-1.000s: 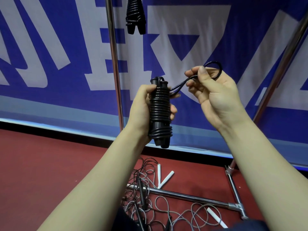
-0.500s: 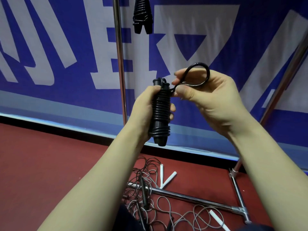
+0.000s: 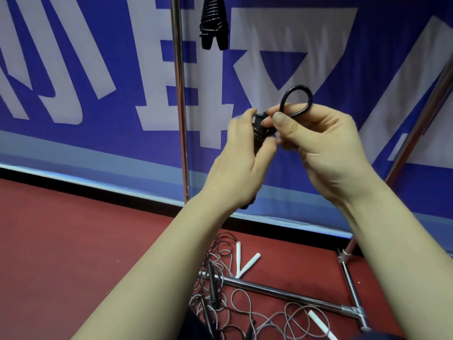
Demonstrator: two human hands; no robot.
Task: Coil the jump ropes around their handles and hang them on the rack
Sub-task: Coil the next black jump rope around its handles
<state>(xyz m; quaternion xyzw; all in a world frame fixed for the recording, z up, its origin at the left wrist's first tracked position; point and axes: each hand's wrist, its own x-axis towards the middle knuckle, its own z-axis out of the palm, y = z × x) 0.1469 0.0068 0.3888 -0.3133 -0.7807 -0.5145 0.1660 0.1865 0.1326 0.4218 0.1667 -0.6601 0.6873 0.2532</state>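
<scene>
My left hand (image 3: pixel 241 163) grips a black jump rope's coiled handles (image 3: pixel 260 128) upright at chest height; only their top end shows above my fingers. My right hand (image 3: pixel 318 146) pinches the rope's last loop (image 3: pixel 297 100) right at the handle tops, and the loop stands up above my thumb. Another coiled black jump rope (image 3: pixel 213 23) hangs from above at the upper middle. The rack's chrome upright (image 3: pixel 180 99) rises just left of my hands.
Loose jump ropes (image 3: pixel 235 298) with white handles (image 3: pixel 247 265) lie tangled on the red floor over the rack's base bar (image 3: pixel 289 294). A slanted chrome pole (image 3: pixel 416 123) stands at the right. A blue and white banner covers the wall behind.
My right hand has brought the end loop in from the right to the handle tops. My left hand has turned, so it now hides most of the coil.
</scene>
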